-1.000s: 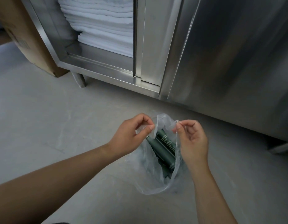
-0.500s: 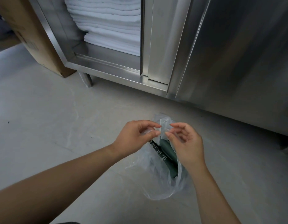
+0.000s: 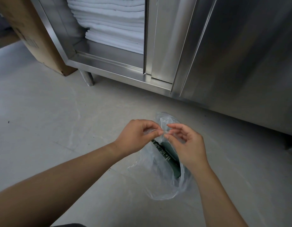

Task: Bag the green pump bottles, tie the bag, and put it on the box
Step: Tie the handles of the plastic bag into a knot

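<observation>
Left hand (image 3: 135, 136) and right hand (image 3: 186, 145) each pinched thin clear plastic bag (image 3: 160, 182) top, fingertips meeting; dark green pump bottles (image 3: 169, 158) hung at 6 o'clock, long axis 11-to-5.

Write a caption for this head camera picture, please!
Both hands, left hand and right hand, pinch the clear plastic bag of green pump bottles shut above the floor.

A pale grey concrete floor (image 3: 43, 122) was seen across the view. A clear plastic bag (image 3: 160, 185) holding dark green bottles (image 3: 169, 159) was rested on it. A cardboard box (image 3: 35, 38) and a steel cabinet's leg (image 3: 88, 77) were stood on it farther back.
</observation>
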